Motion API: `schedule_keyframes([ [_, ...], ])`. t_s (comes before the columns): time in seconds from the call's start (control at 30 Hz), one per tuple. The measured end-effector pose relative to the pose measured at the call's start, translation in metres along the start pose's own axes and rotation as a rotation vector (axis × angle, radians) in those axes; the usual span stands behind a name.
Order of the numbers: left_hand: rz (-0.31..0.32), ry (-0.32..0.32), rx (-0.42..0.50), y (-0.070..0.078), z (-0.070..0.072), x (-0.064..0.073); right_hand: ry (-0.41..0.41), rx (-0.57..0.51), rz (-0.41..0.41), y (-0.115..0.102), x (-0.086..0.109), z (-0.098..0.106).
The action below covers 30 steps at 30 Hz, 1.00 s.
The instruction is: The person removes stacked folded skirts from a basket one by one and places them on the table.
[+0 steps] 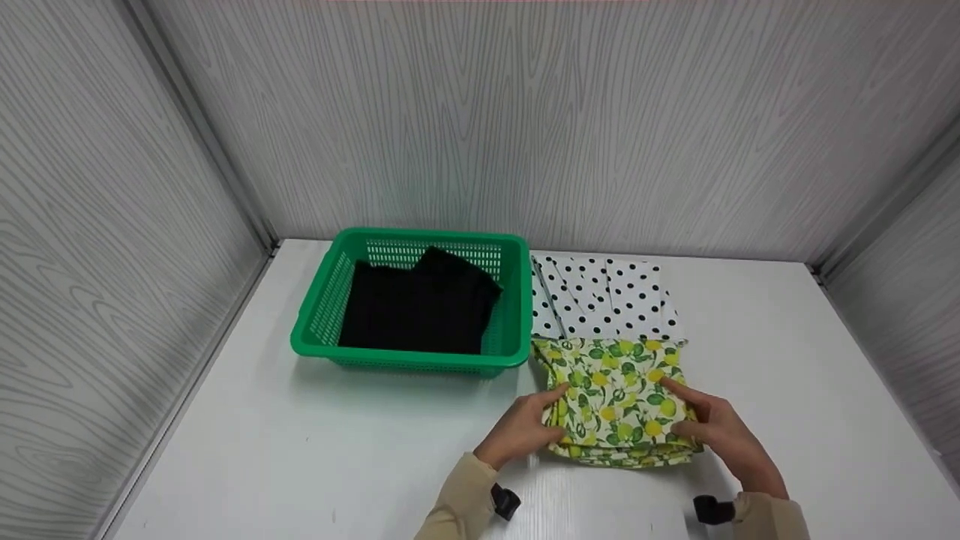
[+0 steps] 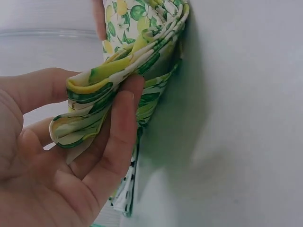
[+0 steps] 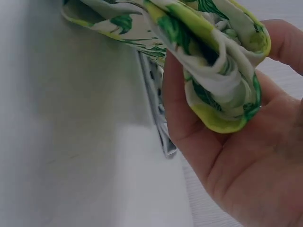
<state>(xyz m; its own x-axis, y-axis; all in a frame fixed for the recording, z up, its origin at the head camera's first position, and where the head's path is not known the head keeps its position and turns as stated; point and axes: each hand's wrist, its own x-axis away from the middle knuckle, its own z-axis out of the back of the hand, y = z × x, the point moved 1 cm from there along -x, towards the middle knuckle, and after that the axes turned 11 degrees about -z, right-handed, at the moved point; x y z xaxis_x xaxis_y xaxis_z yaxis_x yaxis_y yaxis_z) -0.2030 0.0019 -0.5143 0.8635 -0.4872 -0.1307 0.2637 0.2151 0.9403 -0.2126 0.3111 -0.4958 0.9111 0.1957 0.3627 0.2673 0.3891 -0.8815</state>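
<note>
The fingers [image 2: 124,123] of the left hand [image 1: 529,427] are bent round the layered left edge of a folded lemon-print cloth [image 1: 619,390], with the thumb opposite, while those of the right hand [image 1: 716,427] grip its right edge the same way, each parted only by the fabric's thickness. The cloth is held above the worktop [image 1: 360,450], just nearer than a folded white cloth with black polka dots [image 1: 634,300]. Left of both stands a green perforated plastic basket [image 1: 412,355] with black fabric [image 1: 416,307] inside.
</note>
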Motion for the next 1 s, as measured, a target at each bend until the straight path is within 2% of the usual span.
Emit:
schedule_keyframes([
  [0.13,0.043,0.007,0.008,-0.009,0.003,0.004,0.009,-0.005,-0.073,0.007,-0.004,0.001],
  [0.3,0.116,-0.028,0.015,-0.016,0.007,0.007,0.014,0.034,-0.131,0.013,-0.008,0.000],
  [0.4,0.138,-0.036,0.002,-0.016,0.009,0.009,0.033,0.135,-0.121,0.013,-0.009,-0.001],
  [0.53,0.146,-0.024,-0.002,-0.014,0.009,0.009,0.118,0.292,-0.102,0.009,-0.010,-0.003],
  [0.67,0.139,-0.022,-0.022,-0.012,0.011,0.010,0.183,0.389,-0.109,0.008,-0.008,-0.006],
  [0.73,0.137,-0.019,-0.070,-0.008,0.016,0.011,0.223,0.413,-0.093,0.006,-0.007,-0.007],
  [0.83,0.121,-0.038,-0.158,0.004,0.029,0.014,0.340,0.398,-0.016,0.000,-0.004,-0.009],
  [0.93,0.079,-0.126,-0.194,0.017,0.045,0.018,0.468,0.350,0.099,-0.012,-0.003,-0.011],
  [1.0,0.034,-0.204,-0.187,0.025,0.057,0.021,0.492,0.322,0.151,-0.022,-0.003,-0.013],
])
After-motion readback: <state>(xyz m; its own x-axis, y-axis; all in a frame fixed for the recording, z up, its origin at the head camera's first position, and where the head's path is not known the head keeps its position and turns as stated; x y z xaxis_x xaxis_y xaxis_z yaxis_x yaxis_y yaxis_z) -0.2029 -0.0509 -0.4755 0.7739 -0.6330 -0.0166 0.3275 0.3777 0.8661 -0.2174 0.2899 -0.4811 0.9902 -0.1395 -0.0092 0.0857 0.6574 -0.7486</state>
